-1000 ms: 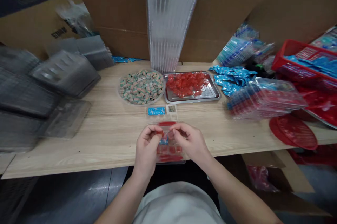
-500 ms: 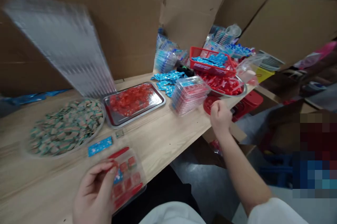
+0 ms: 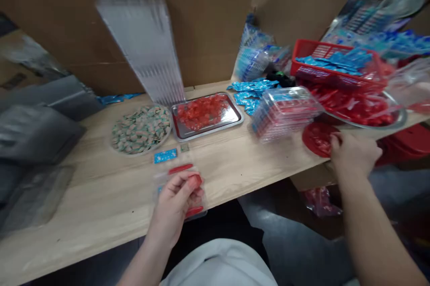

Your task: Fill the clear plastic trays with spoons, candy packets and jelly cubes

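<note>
A small red square piece (image 3: 195,181) is pinched between the thumb and fingers of my left hand (image 3: 173,205). That hand is over a clear plastic tray (image 3: 201,215), covering much of it. One long red piece (image 3: 180,168) lies along the tray's far side and another long red piece (image 3: 195,211) along its near side. Over at the right, my right hand (image 3: 354,153) reaches down with curled fingers into a round red dish (image 3: 311,140) of small glossy items. Its fingertips are partly hidden and blurred, so what they grip does not show.
Behind the tray lie a blue packet (image 3: 165,156) and a small greenish piece (image 3: 184,147). A bowl of wrapped pieces (image 3: 141,129), a metal tray of red pieces (image 3: 240,120), stacked clear boxes (image 3: 285,113) and a red basket (image 3: 336,75) stand farther back. Tall nested clear trays (image 3: 141,39) lean on cardboard.
The view has swung to the right. My right hand has lowered from the dish's near edge into the dish. My left hand still pinches a red piece over the clear tray.
</note>
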Available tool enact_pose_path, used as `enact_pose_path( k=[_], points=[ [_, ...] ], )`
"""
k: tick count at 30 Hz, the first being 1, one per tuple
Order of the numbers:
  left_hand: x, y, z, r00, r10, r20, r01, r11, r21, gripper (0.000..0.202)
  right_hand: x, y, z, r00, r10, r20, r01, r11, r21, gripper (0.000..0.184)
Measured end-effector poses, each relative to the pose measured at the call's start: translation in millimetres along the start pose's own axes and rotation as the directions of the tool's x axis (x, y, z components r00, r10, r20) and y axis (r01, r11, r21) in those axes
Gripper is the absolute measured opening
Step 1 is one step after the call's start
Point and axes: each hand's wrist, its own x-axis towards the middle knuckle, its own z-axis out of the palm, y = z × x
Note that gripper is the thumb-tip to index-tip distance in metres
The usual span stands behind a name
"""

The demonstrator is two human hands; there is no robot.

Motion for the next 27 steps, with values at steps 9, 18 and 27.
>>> enact_pose_path(
  k=[9,18,27],
  points=[
    [-11.6,-19.3,-16.9,0.995,0.035,0.088,-0.056,0.968,0.244,0.026,-151.8,-187.8,-108.0,0.432,-0.882,0.187,-0.079,0.170,0.982,0.022],
    [-38.3,-45.6,-132.8,0.699,0.696,0.164,-0.456,0.258,0.852,0.021,-180.7,-295.7,-101.0,0.264,-0.962,-0.069,0.467,0.065,0.882,0.018],
    [-29.7,-56.2,-151.0,0.701,0.602,0.381,-0.540,0.100,0.836,0.020,-213.9,-342.1,-105.0,0.004,-1.000,0.018,0.806,0.014,0.591,0.010]
  ],
)
